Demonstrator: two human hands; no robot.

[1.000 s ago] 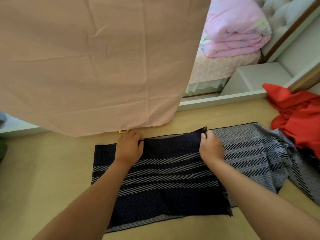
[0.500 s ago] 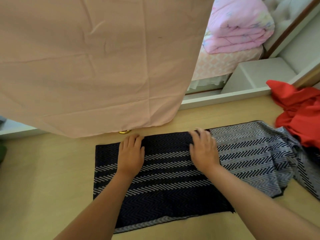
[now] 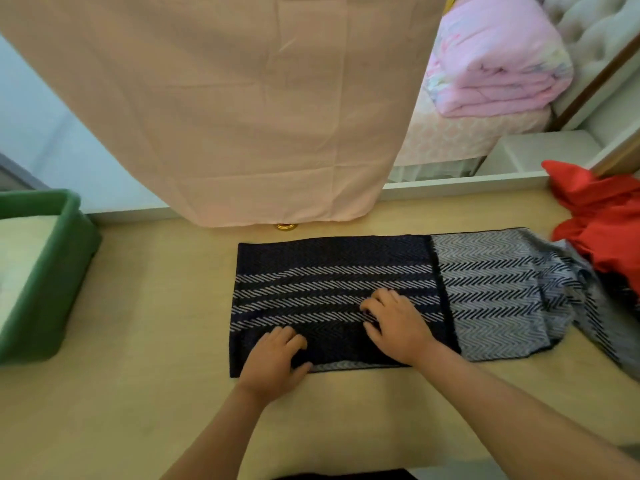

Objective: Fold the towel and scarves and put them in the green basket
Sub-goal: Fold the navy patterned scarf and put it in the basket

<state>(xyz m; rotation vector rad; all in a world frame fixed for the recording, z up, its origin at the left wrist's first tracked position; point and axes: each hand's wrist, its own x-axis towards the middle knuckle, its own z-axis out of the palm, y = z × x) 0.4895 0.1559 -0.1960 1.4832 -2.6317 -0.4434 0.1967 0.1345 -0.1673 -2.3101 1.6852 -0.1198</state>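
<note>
Left hand [image 3: 273, 356] and right hand [image 3: 398, 323], released from the far edge, are pressing flat, smoothing the scarf [image 3: 332, 271] fold nearward.

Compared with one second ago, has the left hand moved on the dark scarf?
Yes. The left hand slid toward the person: it was at the far edge of the dark scarf, beside the gold object; now it rests on the near edge.
</note>
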